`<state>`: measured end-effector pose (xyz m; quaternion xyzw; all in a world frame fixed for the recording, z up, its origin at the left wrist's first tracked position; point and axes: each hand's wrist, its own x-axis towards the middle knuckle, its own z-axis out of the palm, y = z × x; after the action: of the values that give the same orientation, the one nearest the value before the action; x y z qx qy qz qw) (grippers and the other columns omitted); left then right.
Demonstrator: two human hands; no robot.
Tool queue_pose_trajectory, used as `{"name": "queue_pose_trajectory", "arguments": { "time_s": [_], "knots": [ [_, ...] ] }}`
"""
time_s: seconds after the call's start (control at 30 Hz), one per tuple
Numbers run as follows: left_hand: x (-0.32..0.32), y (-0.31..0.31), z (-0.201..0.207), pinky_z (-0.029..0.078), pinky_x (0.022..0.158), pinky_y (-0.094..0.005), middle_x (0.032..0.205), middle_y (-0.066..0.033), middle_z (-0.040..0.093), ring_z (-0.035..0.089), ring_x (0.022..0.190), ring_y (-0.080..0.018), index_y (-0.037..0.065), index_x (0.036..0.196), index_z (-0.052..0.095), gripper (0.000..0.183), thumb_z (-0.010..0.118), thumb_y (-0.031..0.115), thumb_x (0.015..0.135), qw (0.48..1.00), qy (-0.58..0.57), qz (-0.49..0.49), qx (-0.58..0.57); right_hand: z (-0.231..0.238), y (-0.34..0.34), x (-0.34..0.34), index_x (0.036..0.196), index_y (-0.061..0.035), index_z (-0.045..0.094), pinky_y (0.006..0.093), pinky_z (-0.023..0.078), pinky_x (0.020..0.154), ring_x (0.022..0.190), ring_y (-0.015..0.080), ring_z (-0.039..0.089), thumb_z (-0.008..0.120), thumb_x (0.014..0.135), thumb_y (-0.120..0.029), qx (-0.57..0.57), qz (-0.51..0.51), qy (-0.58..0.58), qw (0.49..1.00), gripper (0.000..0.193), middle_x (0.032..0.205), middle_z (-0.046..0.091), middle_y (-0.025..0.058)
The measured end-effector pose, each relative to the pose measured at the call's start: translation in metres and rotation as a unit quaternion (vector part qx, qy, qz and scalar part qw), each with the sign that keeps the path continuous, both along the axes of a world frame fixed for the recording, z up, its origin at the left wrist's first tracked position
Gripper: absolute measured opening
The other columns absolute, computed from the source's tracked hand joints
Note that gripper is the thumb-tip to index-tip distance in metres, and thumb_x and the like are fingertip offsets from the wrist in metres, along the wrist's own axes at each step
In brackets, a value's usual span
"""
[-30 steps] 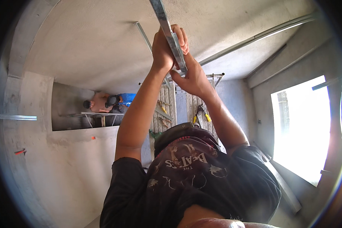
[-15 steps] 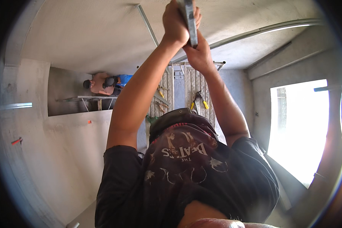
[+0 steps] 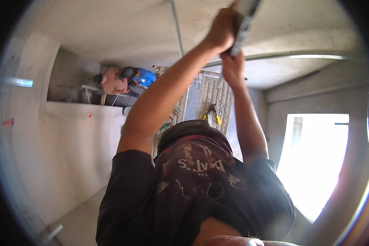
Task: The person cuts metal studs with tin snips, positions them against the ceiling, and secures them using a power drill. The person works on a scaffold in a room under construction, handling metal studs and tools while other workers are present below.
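Note:
Both my arms reach up toward the ceiling. My left hand [image 3: 223, 29] is closed round the side of a grey metal bar [image 3: 244, 29], which looks like a metal channel and runs out of the top of the view. Lower down, at the bar's near end, my right hand [image 3: 234, 70] is closed on it as well. The bar slants up to the right and is somewhat blurred; its far end is out of sight. Behind my hands, a long metal profile [image 3: 274, 56] runs across, and a thinner metal strip [image 3: 176, 30] lies along the ceiling to the left.
Below me are perforated metal scaffold planks [image 3: 223, 92], with yellow-handled snips [image 3: 212, 114] lying on one. Two people, one in a blue shirt [image 3: 144, 77], are beyond a wall opening at left, near a metal frame. A bright window [image 3: 315, 160] is at right.
My hands and the metal bar have shifted right in the view, and the bar leans more to the right. The view has turned slightly, and the person in blue shows more fully.

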<state>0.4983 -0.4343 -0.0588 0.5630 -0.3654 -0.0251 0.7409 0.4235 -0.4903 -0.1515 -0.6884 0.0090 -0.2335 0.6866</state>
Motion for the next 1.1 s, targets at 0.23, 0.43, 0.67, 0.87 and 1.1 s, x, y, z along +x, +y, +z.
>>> {"name": "queue_pose_trajectory", "arguments": {
  "time_s": [0.23,0.43,0.67,0.87,1.1],
  "knots": [
    [-0.022,0.003,0.013,0.054,0.07,-0.0358,0.07,-0.0153,0.064,0.071,0.072,-0.0247,0.004,0.088,0.051,0.034,0.032,0.025,0.106,0.981,-0.066,0.129,0.129,-0.008,-0.03,0.003,0.12,0.0036,0.057,0.0285,0.048,0.085,0.1,0.0148,0.062,0.063,0.093,-0.013,0.0,0.006,-0.036,0.999,0.033,0.106,0.068,0.007],
    [-0.052,0.051,0.001,0.051,0.078,-0.0348,0.095,-0.0123,0.066,0.065,0.092,-0.0195,0.004,0.1,0.058,0.03,0.045,0.031,0.104,0.987,0.005,0.158,-0.012,0.015,-0.009,-0.001,0.11,0.0,0.059,0.0246,0.048,0.079,0.088,0.0107,0.061,0.071,0.088,-0.006,-0.057,-0.045,-0.046,0.996,0.025,0.096,0.065,0.0038],
    [-0.082,0.157,-0.114,0.051,0.079,-0.0368,0.098,-0.0135,0.069,0.067,0.093,-0.0216,0.003,0.113,0.057,0.035,0.052,0.036,0.102,0.957,0.127,0.161,0.203,0.061,0.009,0.009,0.1,-0.0019,0.061,0.0311,0.049,0.079,0.081,0.0151,0.06,0.065,0.091,-0.005,-0.072,-0.018,-0.058,0.996,0.011,0.084,0.061,0.0051],
    [-0.175,0.285,-0.303,0.05,0.079,-0.0404,0.092,-0.0184,0.067,0.067,0.089,-0.0304,0.002,0.106,0.061,0.031,0.056,0.031,0.097,0.864,0.22,0.217,0.398,0.059,0.006,0.001,0.113,0.0008,0.058,0.0303,0.05,0.086,0.092,0.019,0.062,0.065,0.088,-0.001,-0.108,0.002,-0.044,0.993,0.026,0.1,0.062,0.0101],
    [-0.337,0.425,-0.448,0.051,0.082,-0.0484,0.098,-0.0246,0.068,0.066,0.096,-0.0416,0.002,0.1,0.062,0.037,0.058,0.037,0.091,0.671,0.43,0.301,0.524,0.049,-0.024,-0.022,0.127,0.0038,0.049,0.04,0.058,0.086,0.107,0.0302,0.066,0.036,0.104,-0.03,-0.392,-0.313,-0.232,0.833,0.042,0.11,0.065,0.0178]
  ]
}}
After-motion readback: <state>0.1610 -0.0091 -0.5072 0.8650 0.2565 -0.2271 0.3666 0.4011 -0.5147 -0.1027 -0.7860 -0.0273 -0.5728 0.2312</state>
